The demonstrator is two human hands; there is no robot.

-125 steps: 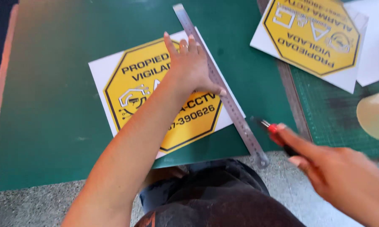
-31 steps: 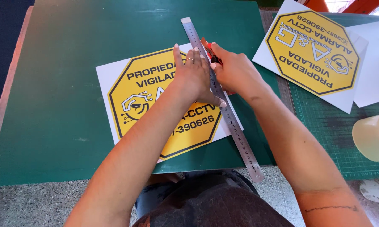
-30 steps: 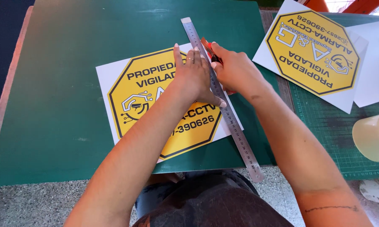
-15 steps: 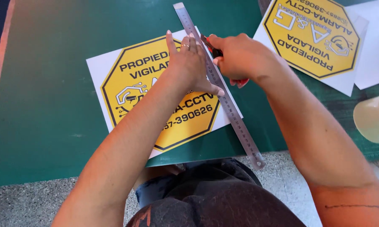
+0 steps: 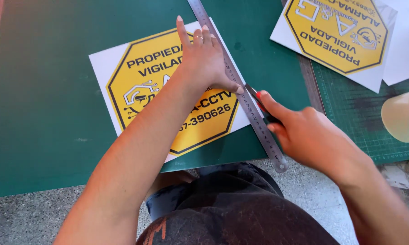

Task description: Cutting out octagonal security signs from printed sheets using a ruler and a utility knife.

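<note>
**Knife drawn along a steel ruler over a printed sheet**

A green worktop [image 5: 45, 90] carries a white sheet with a yellow octagon sign [image 5: 163, 95]. A long metal ruler [image 5: 240, 90] lies diagonally along the sheet's right edge. The left hand [image 5: 204, 61] presses flat on ruler and sheet, fingers spread, grasping nothing. The right hand [image 5: 311, 136] is clenched around a red-tipped craft knife [image 5: 257, 100], blade against the ruler's edge.

I saw a dark green flat work table [image 5: 45, 90] over speckled grey floor. On it lay a white sheet printed with a yellow octagonal sign [image 5: 136, 86], a long steel ruler [image 5: 258, 131] along that sheet's right edge, and a second identical sheet [image 5: 336, 31] on a gridded green cutting mat [image 5: 358, 122], with a tape roll [image 5: 401, 115].
</note>
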